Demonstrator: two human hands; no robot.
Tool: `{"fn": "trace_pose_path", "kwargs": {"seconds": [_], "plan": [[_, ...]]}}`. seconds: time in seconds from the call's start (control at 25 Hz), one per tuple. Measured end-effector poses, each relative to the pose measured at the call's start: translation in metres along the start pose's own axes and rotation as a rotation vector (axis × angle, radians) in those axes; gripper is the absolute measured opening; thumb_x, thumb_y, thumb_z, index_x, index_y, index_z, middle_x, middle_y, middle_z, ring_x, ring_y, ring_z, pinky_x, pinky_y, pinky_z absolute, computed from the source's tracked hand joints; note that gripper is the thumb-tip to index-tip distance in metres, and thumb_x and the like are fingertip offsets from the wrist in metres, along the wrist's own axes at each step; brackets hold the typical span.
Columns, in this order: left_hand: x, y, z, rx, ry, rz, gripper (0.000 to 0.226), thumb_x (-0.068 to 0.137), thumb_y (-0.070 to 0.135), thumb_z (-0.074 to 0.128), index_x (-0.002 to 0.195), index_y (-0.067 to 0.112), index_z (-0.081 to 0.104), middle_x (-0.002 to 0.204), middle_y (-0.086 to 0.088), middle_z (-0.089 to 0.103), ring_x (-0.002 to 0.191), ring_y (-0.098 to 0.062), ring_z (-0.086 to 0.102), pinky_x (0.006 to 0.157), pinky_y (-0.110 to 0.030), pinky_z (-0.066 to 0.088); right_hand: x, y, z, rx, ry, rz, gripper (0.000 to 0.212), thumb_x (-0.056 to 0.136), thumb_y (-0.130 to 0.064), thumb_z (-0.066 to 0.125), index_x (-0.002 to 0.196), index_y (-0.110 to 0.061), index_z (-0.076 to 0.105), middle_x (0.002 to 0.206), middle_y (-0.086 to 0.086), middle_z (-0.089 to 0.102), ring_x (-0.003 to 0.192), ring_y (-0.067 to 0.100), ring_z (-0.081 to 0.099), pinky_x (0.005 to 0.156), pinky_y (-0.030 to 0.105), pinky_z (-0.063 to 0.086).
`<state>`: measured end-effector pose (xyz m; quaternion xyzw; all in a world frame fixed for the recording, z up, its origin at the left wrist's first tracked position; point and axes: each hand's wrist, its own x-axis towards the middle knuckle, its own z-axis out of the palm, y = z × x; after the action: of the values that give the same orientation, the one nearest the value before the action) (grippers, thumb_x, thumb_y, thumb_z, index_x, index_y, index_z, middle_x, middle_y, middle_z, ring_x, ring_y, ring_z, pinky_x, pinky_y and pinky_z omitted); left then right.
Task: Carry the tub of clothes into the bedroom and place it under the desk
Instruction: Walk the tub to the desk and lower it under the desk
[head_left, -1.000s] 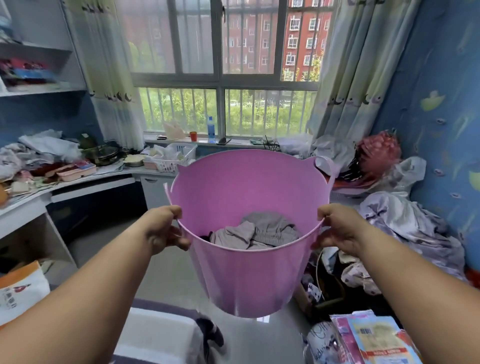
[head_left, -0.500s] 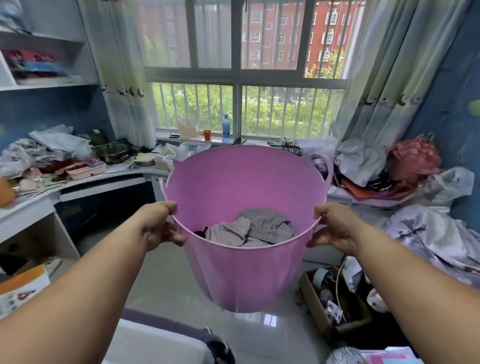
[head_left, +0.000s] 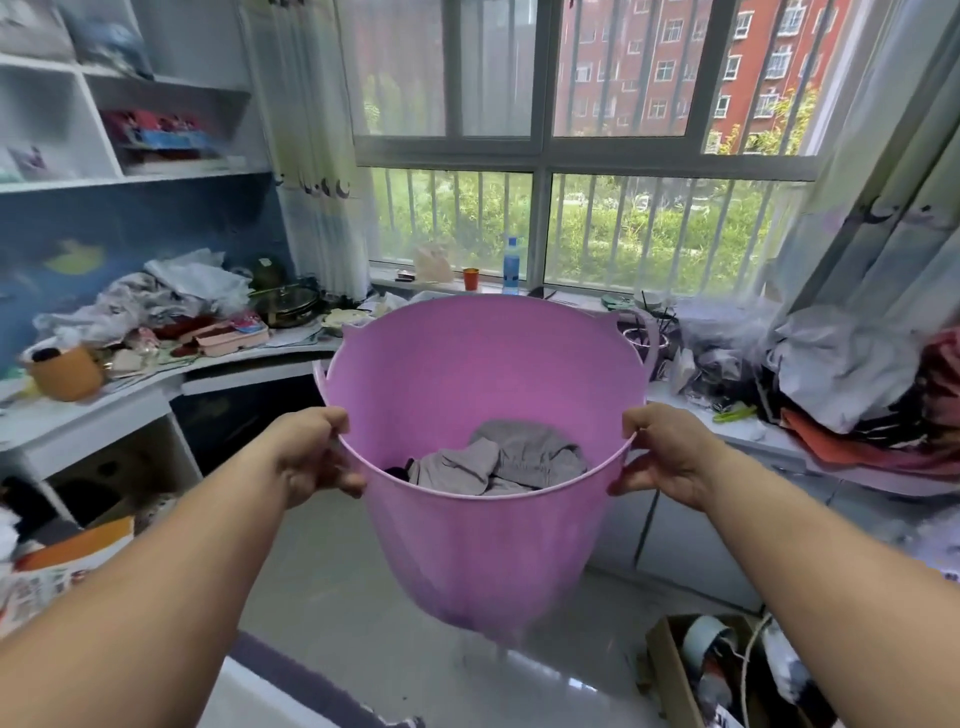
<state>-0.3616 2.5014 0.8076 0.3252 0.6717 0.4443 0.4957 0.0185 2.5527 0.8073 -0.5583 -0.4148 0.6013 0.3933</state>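
Observation:
I hold a pink tub (head_left: 483, 551) in the air in front of me, above the tiled floor. Grey clothes (head_left: 498, 462) lie crumpled in its bottom. My left hand (head_left: 306, 454) grips the tub's rim on the left side and my right hand (head_left: 662, 454) grips the rim on the right. A white desk (head_left: 98, 410) runs along the left wall and curves toward the window. Below it, left of the tub, is a dark opening (head_left: 244, 421).
The desk top is cluttered with a pot (head_left: 285, 304), an orange cup (head_left: 65, 371), bags and boxes. A pile of clothes and bags (head_left: 841, 374) fills the low ledge at right. A cardboard box (head_left: 727, 670) stands on the floor at lower right, a purple-edged mat at bottom.
The view has swung left and moved forward toward the window and desk. The tub stays held in both hands, and the bed pile at right has slid out of view.

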Motion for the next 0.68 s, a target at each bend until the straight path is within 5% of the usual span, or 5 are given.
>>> {"fn": "trace_pose_path", "kwargs": {"seconds": [0.4, 0.68], "plan": [[0.055, 0.022, 0.02, -0.083, 0.219, -0.038, 0.041, 0.093, 0.005, 0.047, 0.129, -0.01, 0.053, 0.095, -0.025, 0.049, 0.065, -0.042, 0.062, 0.083, -0.062, 0.058, 0.122, -0.051, 0.002, -0.07, -0.156, -0.009, 0.058, 0.077, 0.003, 0.047, 0.134, 0.009, 0.055, 0.113, 0.015, 0.039, 0.09, 0.041, 0.048, 0.061, 0.053, 0.061], [0.091, 0.029, -0.017, -0.104, 0.331, -0.054, 0.014, 0.086, 0.007, 0.05, 0.097, -0.001, 0.053, 0.061, -0.018, 0.048, 0.042, -0.039, 0.062, 0.071, -0.06, 0.061, 0.174, -0.059, 0.049, -0.077, -0.232, 0.019, 0.059, 0.074, 0.002, 0.049, 0.133, 0.008, 0.056, 0.117, 0.018, 0.04, 0.09, 0.045, 0.053, 0.061, 0.053, 0.061]]}}
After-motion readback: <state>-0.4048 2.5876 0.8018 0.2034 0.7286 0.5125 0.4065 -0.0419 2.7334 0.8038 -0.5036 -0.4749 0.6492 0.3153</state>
